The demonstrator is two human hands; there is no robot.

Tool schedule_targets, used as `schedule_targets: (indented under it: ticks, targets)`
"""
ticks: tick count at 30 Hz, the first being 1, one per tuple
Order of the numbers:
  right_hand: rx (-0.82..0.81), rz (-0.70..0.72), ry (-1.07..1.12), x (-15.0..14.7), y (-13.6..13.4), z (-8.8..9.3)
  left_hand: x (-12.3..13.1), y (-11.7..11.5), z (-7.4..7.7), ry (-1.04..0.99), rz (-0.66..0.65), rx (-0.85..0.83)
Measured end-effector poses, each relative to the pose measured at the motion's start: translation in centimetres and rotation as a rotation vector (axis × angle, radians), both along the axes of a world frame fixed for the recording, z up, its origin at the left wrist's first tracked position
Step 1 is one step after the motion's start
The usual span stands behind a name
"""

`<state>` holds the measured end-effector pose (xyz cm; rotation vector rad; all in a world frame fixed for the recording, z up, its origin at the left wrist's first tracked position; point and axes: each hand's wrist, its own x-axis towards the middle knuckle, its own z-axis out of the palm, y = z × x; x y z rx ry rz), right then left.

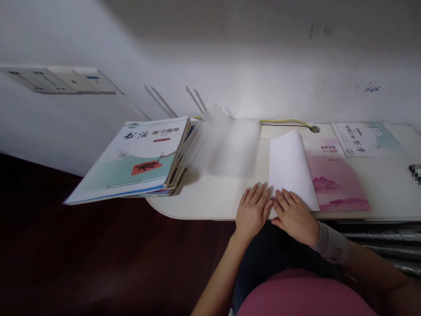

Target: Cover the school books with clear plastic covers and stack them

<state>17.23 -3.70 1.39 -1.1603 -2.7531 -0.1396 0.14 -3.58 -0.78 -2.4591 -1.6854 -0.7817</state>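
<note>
A pale wall [230,52] fills the view far beyond the fingertips, with a row of socket plates [62,80] well off to the left of them. Under the fingers lies a white desk [210,197], whose rounded front edge runs just behind the knuckles. Well to the left of the fingers a stack of books [138,158] overhangs the desk's end, the top one showing a teal and white cover with a red patch. Between that stack and the fingers there is a blurred pale patch [226,145], and I cannot tell what it is. Just right of the fingers lies a pink book [335,184], and farther beyond it, near the wall, a light booklet [371,138]. The white sheet [291,171] starts right at the fingertips and runs away from them, covering the pink book's left edge, with its far end curling upward. The left hand [252,210] lies flat with the fingers stretched and close together, tips at the sheet's near left corner, gripping nothing. The right hand [294,215], touching the left, is flat too, its spread fingers pressing on the sheet's near edge. A grey band [330,243] wraps the right wrist. A yellow cable [286,122] runs along the wall, far ahead of the fingers.
</note>
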Motion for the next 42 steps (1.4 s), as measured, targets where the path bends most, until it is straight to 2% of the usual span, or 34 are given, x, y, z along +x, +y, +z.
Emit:
schedule_targets:
  ticks: [6,11,17,22,28,32,35,42]
  targets:
    - [0.002,0.072,-0.044,0.4,0.6,1.5,-0.1,-1.0,0.1,-0.111,-0.038,-0.005]
    - [-0.092,0.253,-0.09,1.6,3.6,2.7,0.8,-3.0,-1.0,-0.154,-0.032,0.098]
    - [-0.058,0.361,-0.193,1.7,6.7,2.9,1.3,-3.7,-1.8,-0.122,-0.056,0.136]
    - [0.002,0.289,-0.259,0.4,9.8,2.5,1.5,-3.5,-1.8,-0.139,-0.047,0.203]
    - [0.077,0.164,-0.28,-0.9,16.5,1.8,1.4,-3.7,-2.0,-0.142,-0.038,0.216]
    - [0.009,0.041,-0.263,-0.6,20.2,1.4,1.2,-4.0,-1.8,-0.109,0.009,0.223]
    - [-0.039,0.028,-0.257,0.0,21.3,1.0,1.2,-4.1,-1.8,-0.096,0.025,0.206]
    - [-0.075,-0.024,-0.226,0.0,21.4,0.1,1.6,-4.5,-2.0,-0.046,-0.029,0.155]
